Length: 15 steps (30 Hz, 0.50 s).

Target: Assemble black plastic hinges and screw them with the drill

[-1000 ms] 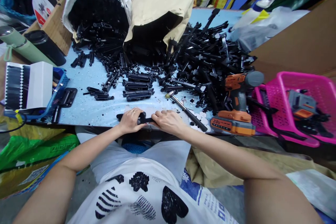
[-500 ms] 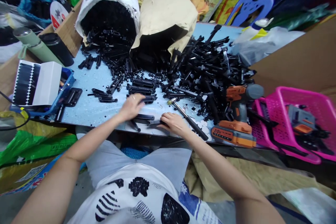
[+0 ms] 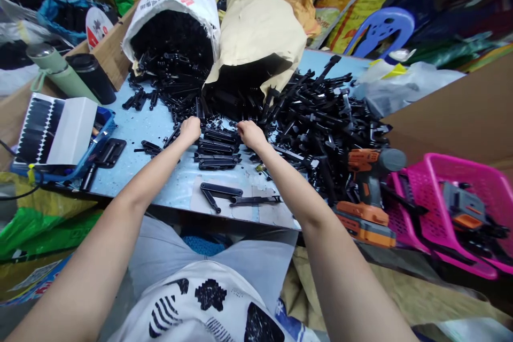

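Note:
My left hand (image 3: 190, 129) reaches into the small loose parts left of a row of black slotted bars (image 3: 217, 148). Its fingers are curled together, and whatever they pinch is hidden. To the right of that row my right hand (image 3: 249, 133) is closed at the edge of the same scattered bits, its fingertips too small to read. Near the table's front edge lie a black hinged pair of bars (image 3: 221, 189) and a black fork-ended piece (image 3: 256, 200), both untouched. A few more black bars (image 3: 151, 146) rest beside my left forearm.
A white sack (image 3: 176, 0) and a tan sack (image 3: 260, 26) spill black parts onto the blue table. A large heap of black pieces (image 3: 324, 107) lies right. An orange cordless drill (image 3: 364, 192) stands beside a pink basket (image 3: 473, 181). A blue tray (image 3: 80, 168) sits left.
Both hands have moved forward from the front edge to the small parts by the sacks. The right hand has let go of the fork-ended piece, which now lies on the table.

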### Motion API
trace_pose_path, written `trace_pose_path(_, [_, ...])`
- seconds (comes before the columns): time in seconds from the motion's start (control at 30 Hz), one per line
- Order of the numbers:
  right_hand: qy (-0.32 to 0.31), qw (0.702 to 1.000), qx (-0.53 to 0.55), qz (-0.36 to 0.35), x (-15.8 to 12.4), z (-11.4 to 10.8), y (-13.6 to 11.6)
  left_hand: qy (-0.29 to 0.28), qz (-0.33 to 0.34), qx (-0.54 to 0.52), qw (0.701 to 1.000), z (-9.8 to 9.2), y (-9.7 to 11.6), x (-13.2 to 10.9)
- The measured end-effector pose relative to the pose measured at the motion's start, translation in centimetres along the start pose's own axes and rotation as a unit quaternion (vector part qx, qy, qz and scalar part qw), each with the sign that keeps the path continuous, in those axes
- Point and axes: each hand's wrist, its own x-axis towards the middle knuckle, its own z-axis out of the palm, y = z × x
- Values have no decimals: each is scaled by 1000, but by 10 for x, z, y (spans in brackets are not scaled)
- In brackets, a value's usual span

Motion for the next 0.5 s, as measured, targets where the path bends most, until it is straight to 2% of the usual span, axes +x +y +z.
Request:
trace_pose_path(0.07, [-24,999,-24,15,36,7,-4,80,38,-56,994,-5,-1,-29])
trace_pose_path(0.13, [-39,998,-31,29,59,13,-10,132,65,-184,972,-2,-2,-71])
trace_pose_path(0.17, [-44,998,-28,35,67,16,-12,135,57,-266,953,3,-3,-94])
trace_pose_path(0.23, [-47,997,-24,48,73,20,-16,107,21,-413,904,18,-4,-138])
trace_pose_path(0.3, [-30,997,-17,67,72,21,-18,85,-11,-484,871,35,-6,-173])
trace_pose_path(0.37, [18,996,21,88,62,17,-18,94,-12,-485,869,48,-8,-194])
trace_pose_path(0.43, [76,990,87,82,43,9,-17,125,21,-435,892,54,-10,-204])
trace_pose_path(0.5, [117,981,153,35,14,-4,-16,162,74,-359,916,53,-12,-206])
